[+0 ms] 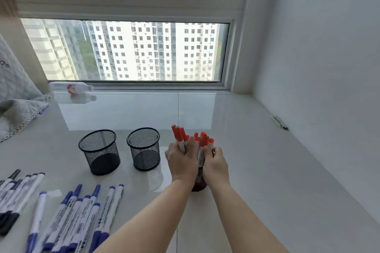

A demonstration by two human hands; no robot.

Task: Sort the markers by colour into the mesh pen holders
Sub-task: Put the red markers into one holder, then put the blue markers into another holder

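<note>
My left hand (pixel 182 160) and right hand (pixel 216 165) clasp upright red-capped markers (pixel 202 139) in the black mesh holder (pixel 199 181) directly below; blue-capped markers (pixel 82 217) lie left, nearer my left hand.

Two bare forearms entering from bottom centre of frame; left hand (pixel 182 162), right hand (pixel 216 165); sleeves out of view.

High-rise home: glossy bay-window sill (pixel 226 121), quilted bedding (pixel 18 98), apartment towers (pixel 144 51) outside.
</note>
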